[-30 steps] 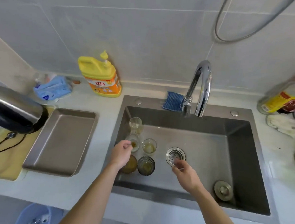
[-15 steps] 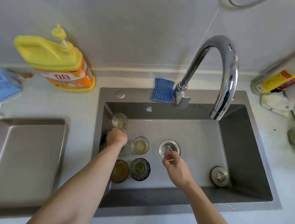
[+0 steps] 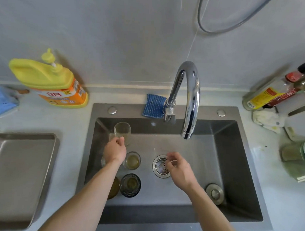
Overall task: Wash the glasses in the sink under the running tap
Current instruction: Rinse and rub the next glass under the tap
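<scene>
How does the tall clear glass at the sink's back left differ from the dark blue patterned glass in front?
The tall clear glass is taller and untinted; the dark blue patterned glass is squat, holding yellowish liquid. The left hand grips only the tall one. Both are mouth-up.

Left hand (image 3: 115, 150) curled, right hand (image 3: 180, 169) relaxed

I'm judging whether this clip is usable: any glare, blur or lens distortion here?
Head view: wide-angle bending curves the sink and tray; glare streaks the tap; the right hand is blurred at its fingers; the tall glass in the left hand looks fairly sharp.
</scene>
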The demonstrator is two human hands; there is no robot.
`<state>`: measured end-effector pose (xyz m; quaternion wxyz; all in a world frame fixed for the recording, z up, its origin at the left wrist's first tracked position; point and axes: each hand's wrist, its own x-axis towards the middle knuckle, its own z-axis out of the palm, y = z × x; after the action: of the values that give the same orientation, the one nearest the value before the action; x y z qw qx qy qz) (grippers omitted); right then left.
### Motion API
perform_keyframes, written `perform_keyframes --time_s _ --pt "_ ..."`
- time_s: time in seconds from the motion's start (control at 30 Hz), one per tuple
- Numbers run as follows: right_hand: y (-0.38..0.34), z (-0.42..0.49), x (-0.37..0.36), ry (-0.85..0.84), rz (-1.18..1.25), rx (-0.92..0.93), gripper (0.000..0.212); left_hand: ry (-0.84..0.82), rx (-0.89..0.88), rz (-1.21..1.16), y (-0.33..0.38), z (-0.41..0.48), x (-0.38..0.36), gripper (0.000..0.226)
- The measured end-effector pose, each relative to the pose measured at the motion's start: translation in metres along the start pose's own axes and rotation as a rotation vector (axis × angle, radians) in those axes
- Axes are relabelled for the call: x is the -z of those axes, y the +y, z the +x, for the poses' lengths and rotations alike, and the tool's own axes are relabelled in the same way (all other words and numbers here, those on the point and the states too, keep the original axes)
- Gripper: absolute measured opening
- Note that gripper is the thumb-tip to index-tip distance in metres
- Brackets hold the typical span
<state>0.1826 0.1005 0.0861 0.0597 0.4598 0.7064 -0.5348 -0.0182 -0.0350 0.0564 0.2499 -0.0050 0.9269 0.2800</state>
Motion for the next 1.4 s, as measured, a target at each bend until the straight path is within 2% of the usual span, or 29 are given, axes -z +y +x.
perform_keyframes --time_s 0.1,0.27,0.43,0.77,0.83,0.93,0.97,1.03,1.1,1.13,1.27,1.33,1.4 --pt "-0.018 0.009 0.019 0.034 0.019 0.060 0.032 -0.034 -0.113 -0.101 0.016 -0.021 -0.003 0.025" --pt "-0.047 0.022 0.046 0.101 0.077 0.220 0.055 -0.031 -0.261 -0.212 0.054 -0.062 0.005 0.036" --pt "-0.072 0.030 0.058 0.021 0.099 0.352 0.054 -0.132 -0.241 -0.239 0.067 -0.081 0.004 0.045" --pt "-0.072 0.023 0.071 -0.078 -0.017 0.322 0.049 -0.183 -0.132 -0.484 0.074 -0.096 -0.010 0.042" --pt "-0.061 0.016 0.066 -0.127 0.078 0.284 0.059 -0.191 -0.088 -0.551 0.075 -0.098 -0.014 0.045" --pt "-0.037 0.004 0.053 -0.205 0.245 0.115 0.088 -0.229 -0.047 -0.532 0.074 -0.103 -0.020 0.051" --pt "-0.032 0.000 0.050 -0.233 0.294 0.075 0.085 -0.251 -0.024 -0.526 0.074 -0.106 -0.023 0.052" --pt "-0.027 -0.011 0.045 -0.223 0.366 0.037 0.064 -0.293 0.027 -0.543 0.075 -0.113 -0.027 0.049" --pt "-0.028 -0.019 0.038 -0.118 0.386 0.066 0.045 -0.306 0.076 -0.626 0.079 -0.120 -0.035 0.042" --pt "-0.030 -0.022 0.034 -0.052 0.353 0.094 0.042 -0.318 0.085 -0.658 0.083 -0.125 -0.037 0.039" --pt "-0.041 -0.035 0.021 0.091 0.224 0.130 0.052 -0.420 0.100 -0.853 0.090 -0.135 -0.054 0.066" --pt "-0.044 -0.038 0.023 0.119 0.218 0.133 0.055 -0.459 0.082 -0.908 0.090 -0.140 -0.050 0.067" --pt "-0.049 -0.036 0.030 0.120 0.287 0.084 0.055 -0.492 0.008 -0.850 0.087 -0.144 -0.043 0.064"
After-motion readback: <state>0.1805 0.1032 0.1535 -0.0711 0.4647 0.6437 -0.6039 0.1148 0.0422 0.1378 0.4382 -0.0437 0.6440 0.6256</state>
